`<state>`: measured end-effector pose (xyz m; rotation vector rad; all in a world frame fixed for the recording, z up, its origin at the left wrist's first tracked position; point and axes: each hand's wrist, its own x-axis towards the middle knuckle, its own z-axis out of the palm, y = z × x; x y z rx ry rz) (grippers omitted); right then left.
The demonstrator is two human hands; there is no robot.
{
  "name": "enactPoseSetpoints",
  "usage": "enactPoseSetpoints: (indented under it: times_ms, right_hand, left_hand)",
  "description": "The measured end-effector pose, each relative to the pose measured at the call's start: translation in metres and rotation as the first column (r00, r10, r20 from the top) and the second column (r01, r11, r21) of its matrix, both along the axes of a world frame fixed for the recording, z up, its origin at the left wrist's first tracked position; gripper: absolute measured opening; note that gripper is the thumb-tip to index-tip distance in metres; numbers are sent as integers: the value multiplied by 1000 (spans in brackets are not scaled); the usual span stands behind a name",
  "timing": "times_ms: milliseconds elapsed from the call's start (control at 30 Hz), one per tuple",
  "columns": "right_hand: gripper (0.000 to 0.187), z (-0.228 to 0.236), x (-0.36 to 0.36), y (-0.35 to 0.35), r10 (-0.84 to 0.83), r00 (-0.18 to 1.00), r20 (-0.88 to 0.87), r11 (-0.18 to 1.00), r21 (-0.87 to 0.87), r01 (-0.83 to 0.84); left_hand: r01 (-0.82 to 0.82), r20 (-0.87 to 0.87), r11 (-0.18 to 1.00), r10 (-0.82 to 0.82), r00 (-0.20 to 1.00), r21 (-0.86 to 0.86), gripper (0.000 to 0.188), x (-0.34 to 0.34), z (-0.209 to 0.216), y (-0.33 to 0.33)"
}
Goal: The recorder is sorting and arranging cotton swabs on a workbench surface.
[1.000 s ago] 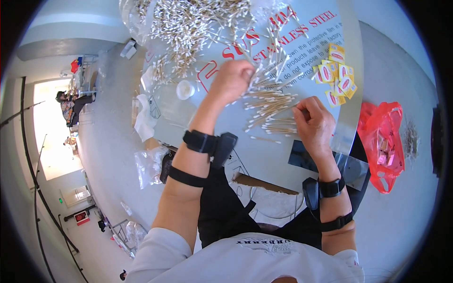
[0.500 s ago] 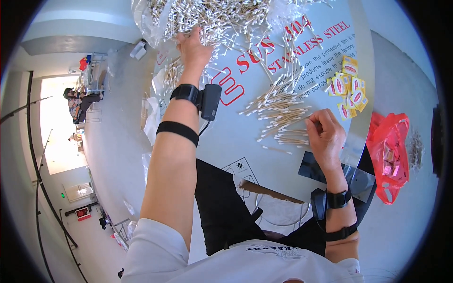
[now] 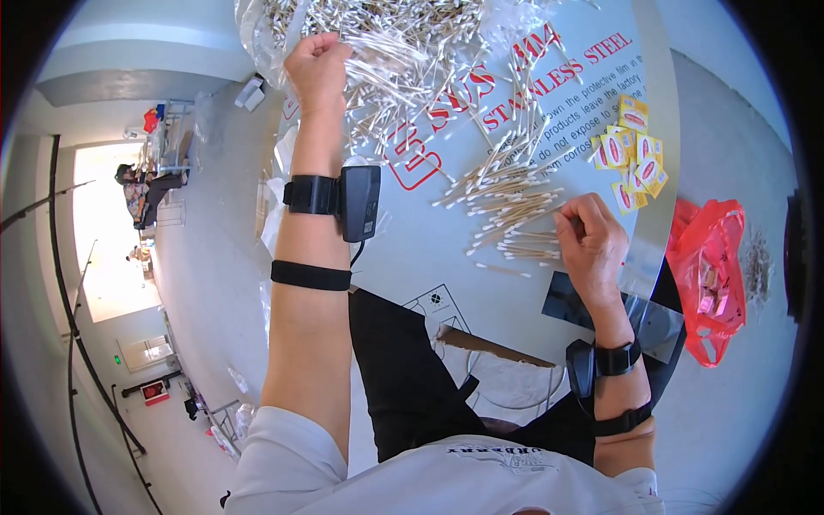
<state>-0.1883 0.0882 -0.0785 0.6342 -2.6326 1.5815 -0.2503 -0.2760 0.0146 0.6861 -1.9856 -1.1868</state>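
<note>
A big heap of cotton swabs [image 3: 421, 39] lies on clear plastic at the far side of the steel table [image 3: 429, 249]. My left hand [image 3: 318, 64] reaches out to that heap's left edge, fist closed around a bunch of swabs. A smaller loose pile of cotton swabs [image 3: 506, 193] lies nearer to me. My right hand [image 3: 590, 245] rests at this pile's right edge, fingers curled in on a few swabs. Both forearms carry black straps and a small black device.
Several small yellow packets [image 3: 631, 150] lie right of the small pile. A red plastic bag [image 3: 708, 275] hangs past the table's right edge. Crumpled clear plastic [image 3: 257, 34] lies around the big heap. Far off at the left a person sits at a table [image 3: 137, 184].
My left hand has gone from the small pile up to the big heap and closed into a fist on swabs there. My right hand has stayed by the small pile.
</note>
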Motion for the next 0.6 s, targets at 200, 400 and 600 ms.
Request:
enactPoseSetpoints:
  times_ms: [200,400,600]
  right_hand:
    - [16,-1,1,2,-6,1000,11,1000,11,5]
    - [16,0,1,1,-1,1000,4,1000,12,1]
    - [16,-1,1,2,-9,999,33,1000,-10,9]
  left_hand:
    - [9,203,1000,-9,979,5,35,4,-16,5]
    - [208,468,872,28,883,-444,78,1,-57,12]
    - [236,438,815,24,899,-529,38,-7,-65,22]
